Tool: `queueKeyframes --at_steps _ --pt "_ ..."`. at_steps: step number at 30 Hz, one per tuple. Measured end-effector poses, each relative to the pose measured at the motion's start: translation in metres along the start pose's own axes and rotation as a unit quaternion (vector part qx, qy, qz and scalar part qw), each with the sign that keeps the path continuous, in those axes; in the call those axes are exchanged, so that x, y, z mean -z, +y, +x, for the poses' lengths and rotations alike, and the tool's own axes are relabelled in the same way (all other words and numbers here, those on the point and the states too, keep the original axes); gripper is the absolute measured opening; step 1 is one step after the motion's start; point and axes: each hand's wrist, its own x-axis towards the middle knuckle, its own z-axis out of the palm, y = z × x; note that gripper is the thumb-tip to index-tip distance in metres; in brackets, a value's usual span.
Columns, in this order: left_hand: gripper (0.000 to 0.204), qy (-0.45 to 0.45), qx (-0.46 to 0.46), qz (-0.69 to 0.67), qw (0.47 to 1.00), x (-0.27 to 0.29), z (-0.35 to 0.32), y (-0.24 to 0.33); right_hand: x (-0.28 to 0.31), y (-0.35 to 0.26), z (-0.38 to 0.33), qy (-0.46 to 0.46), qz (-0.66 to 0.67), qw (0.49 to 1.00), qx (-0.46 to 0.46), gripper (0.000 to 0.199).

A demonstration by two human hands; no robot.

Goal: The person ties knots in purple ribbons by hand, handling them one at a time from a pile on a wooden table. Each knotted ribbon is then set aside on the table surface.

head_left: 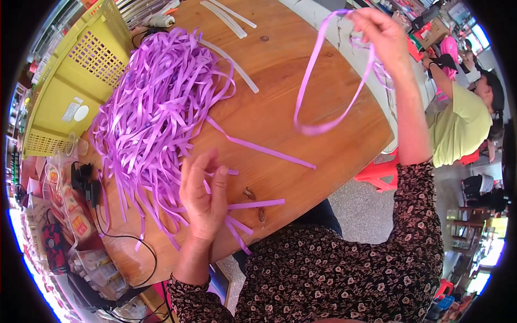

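My right hand (pixel 379 40), raised over the far right edge of the table, pinches a purple ribbon (pixel 315 126) at its top. The ribbon hangs from the fingers in a long open loop. A big tangled pile of purple ribbons (pixel 156 102) lies at the left of the table. By the pile's near right side is my left hand (pixel 204 194), its thumb and fingers apart and nothing visible gripped. Loose ribbon ends stick out behind and beside it, one strip (pixel 269 153) reaching right across the wood.
A yellow-green plastic basket (pixel 70 91) stands left of the pile on the wooden table (pixel 318 177). Translucent white sticks (pixel 237 70) lie beyond the pile. A black cable (pixel 156 258) crosses the left corner. A red stool (pixel 379 172) and a person in yellow-green (pixel 463 126) are at right.
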Motion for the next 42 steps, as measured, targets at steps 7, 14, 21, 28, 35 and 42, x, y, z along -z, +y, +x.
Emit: queueKeyframes --at_steps 7,14,21,28,35,42 --pt "0.021 -0.003 0.014 0.014 1.000 -0.002 0.003 -0.002 0.019 0.054 0.019 -0.081 -0.491 0.862 0.091 0.035" --pt "0.017 0.065 0.016 0.014 0.998 0.007 0.006 -0.014 -0.109 -0.015 -0.047 -0.258 -0.084 0.945 0.183 0.025" --pt "0.014 0.118 0.059 -0.057 0.990 0.010 0.010 -0.016 -0.175 -0.047 -0.099 -0.338 -0.035 0.915 0.219 0.025" --pt "0.026 0.023 -0.034 -0.006 0.999 0.010 0.014 -0.004 -0.139 -0.058 -0.094 -0.435 0.071 0.877 0.192 0.012" --pt "0.046 -0.100 -0.154 0.044 0.982 -0.012 0.018 0.025 -0.063 -0.094 -0.087 -0.581 0.337 0.713 0.203 0.008" --pt "0.019 -0.028 0.080 -0.167 0.982 0.003 0.013 0.005 -0.051 -0.079 -0.072 -0.371 0.471 0.797 0.070 0.009"
